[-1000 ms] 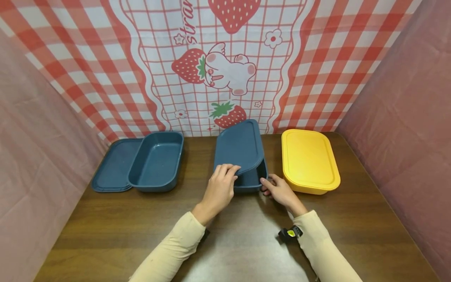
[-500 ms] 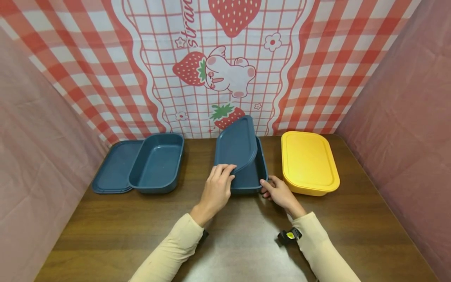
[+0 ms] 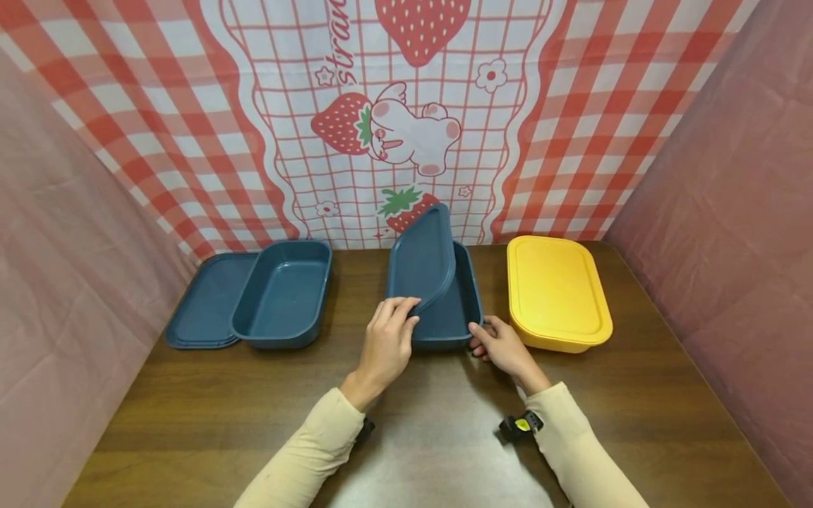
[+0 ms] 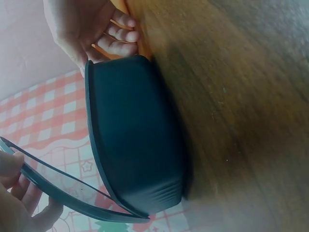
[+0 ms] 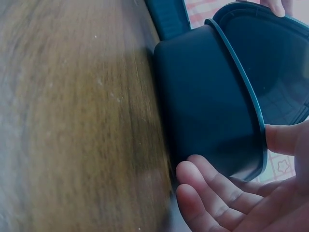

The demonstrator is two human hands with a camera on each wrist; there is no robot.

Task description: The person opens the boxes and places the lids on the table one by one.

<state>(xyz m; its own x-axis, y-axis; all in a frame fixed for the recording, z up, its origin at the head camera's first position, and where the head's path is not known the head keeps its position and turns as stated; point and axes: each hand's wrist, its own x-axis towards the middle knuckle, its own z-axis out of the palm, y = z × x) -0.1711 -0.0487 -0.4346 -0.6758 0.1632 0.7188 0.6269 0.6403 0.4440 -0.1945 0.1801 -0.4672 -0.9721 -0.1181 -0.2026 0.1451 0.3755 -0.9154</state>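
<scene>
A dark blue food container [image 3: 444, 321] stands on the table in the middle of the head view, its inside partly uncovered. Its blue lid [image 3: 420, 257] slants up over it, raised along the right side and low on the left. My left hand [image 3: 387, 339] pinches the lid's near edge between thumb and fingers; the left wrist view shows this lid [image 4: 72, 200] bowed away from the rim. My right hand [image 3: 504, 346] grips the container's near right corner, thumb on the rim. In the right wrist view its fingers [image 5: 212, 188] lie against the container's outer wall [image 5: 207, 101].
Farther left, an uncovered blue container [image 3: 282, 293] rests partly over another blue lid [image 3: 206, 303]. On the right is a yellow container with its yellow lid [image 3: 559, 286] on. A strawberry-print cloth [image 3: 406, 127] hangs behind the brown table [image 3: 438, 437].
My left hand has moved a little left and tilted the lid up more steeply, so more of the container's inside shows. My right hand stays at the corner.
</scene>
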